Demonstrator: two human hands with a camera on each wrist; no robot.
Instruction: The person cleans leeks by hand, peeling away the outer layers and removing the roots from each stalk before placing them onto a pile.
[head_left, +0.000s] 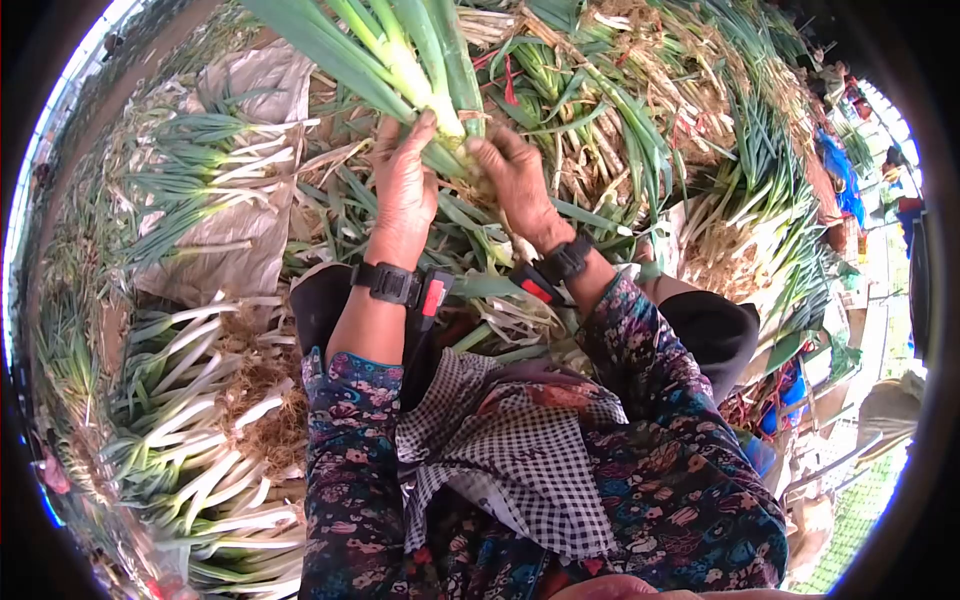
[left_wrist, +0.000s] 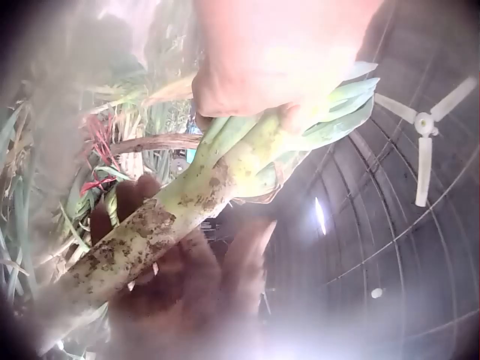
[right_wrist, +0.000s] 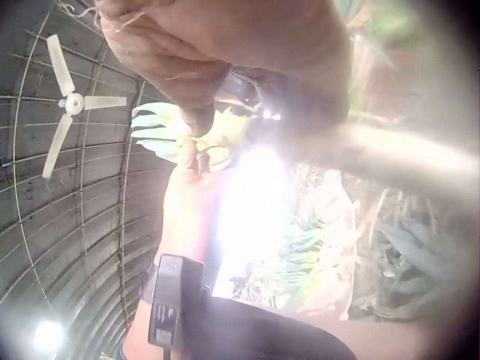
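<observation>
**Leek held up between both hands, leaves fanned upward**

Holding a leek [head_left: 405,72] in front of the body, near the top middle of the head view. Gripping the stalk with the left hand [head_left: 405,190], fingers curled round it just below the spreading green leaves. Grasping the same stalk lower down with the right hand [head_left: 525,190], thumb against it and fingers bent round it. In the left wrist view, showing dark soil on the pale lower stalk, tilted down to the left. Wearing a dark strap on each wrist, each with a red-and-black device; also floral sleeves [head_left: 350,430] and a black-and-white checked cloth [head_left: 540,470] across the lap.

Beyond the hands, noting a loose heap of stalks and leaves [head_left: 600,120], with red string [head_left: 510,80] among it. On the person's left, seeing a few separate leeks on a pale sheet [head_left: 220,260]. Nearer on that side, finding a long row of white stalks [head_left: 210,400], beside a mass of brown roots [head_left: 270,420]. On the right, seeing another pile of leeks [head_left: 770,210], roots toward the body. Overhead, recording a three-bladed ceiling fan [left_wrist: 424,124] below a ribbed roof [left_wrist: 360,202].
</observation>
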